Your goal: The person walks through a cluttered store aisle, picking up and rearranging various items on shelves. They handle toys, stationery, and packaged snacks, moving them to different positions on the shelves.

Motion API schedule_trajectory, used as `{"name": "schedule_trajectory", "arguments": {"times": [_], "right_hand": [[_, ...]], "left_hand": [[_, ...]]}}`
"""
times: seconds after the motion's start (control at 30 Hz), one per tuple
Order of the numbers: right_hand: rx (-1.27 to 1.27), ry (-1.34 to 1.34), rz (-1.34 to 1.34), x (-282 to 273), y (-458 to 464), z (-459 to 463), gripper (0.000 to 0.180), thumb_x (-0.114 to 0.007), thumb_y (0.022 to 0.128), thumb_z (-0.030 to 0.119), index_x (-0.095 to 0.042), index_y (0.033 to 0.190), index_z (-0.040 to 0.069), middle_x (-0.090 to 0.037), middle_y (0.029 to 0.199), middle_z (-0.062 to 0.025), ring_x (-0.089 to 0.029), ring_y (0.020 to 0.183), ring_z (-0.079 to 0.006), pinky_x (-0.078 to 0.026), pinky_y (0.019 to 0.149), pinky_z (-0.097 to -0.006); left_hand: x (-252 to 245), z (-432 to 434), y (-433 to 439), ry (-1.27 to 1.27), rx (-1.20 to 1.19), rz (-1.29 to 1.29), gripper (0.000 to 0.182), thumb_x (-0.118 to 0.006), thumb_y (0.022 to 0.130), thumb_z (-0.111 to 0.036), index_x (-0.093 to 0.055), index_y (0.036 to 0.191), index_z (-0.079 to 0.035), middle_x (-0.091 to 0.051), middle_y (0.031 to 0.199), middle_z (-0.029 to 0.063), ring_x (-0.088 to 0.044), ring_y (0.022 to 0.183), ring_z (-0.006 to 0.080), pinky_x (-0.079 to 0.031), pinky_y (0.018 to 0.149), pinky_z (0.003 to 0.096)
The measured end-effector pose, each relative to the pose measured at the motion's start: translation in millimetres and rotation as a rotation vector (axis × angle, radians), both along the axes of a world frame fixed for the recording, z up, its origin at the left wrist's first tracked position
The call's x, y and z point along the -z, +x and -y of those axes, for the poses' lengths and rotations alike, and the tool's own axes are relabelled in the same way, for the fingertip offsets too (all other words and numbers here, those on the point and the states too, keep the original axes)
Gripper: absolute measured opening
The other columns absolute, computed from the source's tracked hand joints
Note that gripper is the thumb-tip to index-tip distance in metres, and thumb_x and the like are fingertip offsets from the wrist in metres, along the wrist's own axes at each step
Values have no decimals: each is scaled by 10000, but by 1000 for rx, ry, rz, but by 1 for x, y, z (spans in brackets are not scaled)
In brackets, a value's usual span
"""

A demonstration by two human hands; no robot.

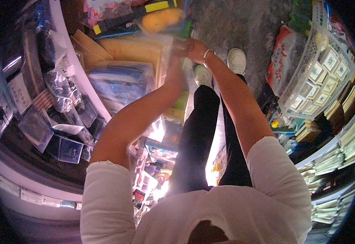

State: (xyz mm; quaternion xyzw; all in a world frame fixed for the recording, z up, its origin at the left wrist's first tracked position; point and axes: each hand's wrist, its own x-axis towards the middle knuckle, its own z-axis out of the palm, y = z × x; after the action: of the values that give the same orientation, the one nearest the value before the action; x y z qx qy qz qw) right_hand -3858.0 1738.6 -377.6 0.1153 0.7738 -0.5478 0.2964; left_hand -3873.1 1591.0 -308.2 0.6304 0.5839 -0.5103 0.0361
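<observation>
My right hand, with a bracelet at the wrist, meets my left hand at the edge of a stack of goods. Motion blur smears the left hand and the fingertips of both. Beside them is clear plastic wrapping around brown cardboard or kraft-paper packs; whether either hand grips it cannot be made out. Blue plastic-wrapped packs lie just nearer to me. An orange rounded object, also blurred, rests past the hands on dark packaging with yellow patches.
On the left, a curved-looking shelf edge borders clear plastic boxes and bagged items. A white plastic basket of small framed pictures stands right, near a red-and-white plastic bag. My shoes are on the grey floor.
</observation>
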Motion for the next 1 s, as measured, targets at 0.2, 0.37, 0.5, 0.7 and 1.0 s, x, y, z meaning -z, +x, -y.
{"name": "schedule_trajectory", "arguments": {"times": [0.2,0.37,0.5,0.7,1.0], "right_hand": [[69,-186,-18,-19,19,-35,521,-597,827,518,-619,1105,77,-636,1018,-161,-599,970,-294,-467,863,-378],[419,-194,279,-20,81,-72,462,-688,832,358,-579,1125,18,-632,1026,-108,-581,979,-189,-452,863,-316],[547,-284,343,-17,139,-121,432,-713,815,298,-570,1132,42,-635,1028,-72,-597,947,-149,-472,831,-298],[845,-647,336,-38,174,-138,315,-678,818,228,-582,1061,53,-629,1018,-50,-610,920,-141,-505,795,-306],[957,-399,377,-73,190,-111,369,-714,781,288,-589,1032,48,-617,876,-8,-569,701,-91,-466,544,-219]], "left_hand": [[-36,-26,-8,-184,-144,259,471,-374,923,-202,-423,1348,-5,-390,1400,159,-320,1310,321,-126,1099,494],[-59,-41,-10,-179,-243,376,499,-365,921,-183,-389,1376,21,-320,1470,177,-277,1357,339,-102,1122,516],[-53,-46,-10,-65,-143,388,524,-420,890,-217,-410,1372,-11,-361,1442,181,-314,1336,346,-145,1094,544],[-28,-53,-19,-214,-274,645,386,-456,850,-211,-564,1179,-40,-522,1261,160,-425,1237,329,-198,1085,519],[-25,-10,-14,193,-330,726,385,-472,816,-153,-595,1163,-40,-542,1240,127,-419,1238,258,-159,1131,442]]}}
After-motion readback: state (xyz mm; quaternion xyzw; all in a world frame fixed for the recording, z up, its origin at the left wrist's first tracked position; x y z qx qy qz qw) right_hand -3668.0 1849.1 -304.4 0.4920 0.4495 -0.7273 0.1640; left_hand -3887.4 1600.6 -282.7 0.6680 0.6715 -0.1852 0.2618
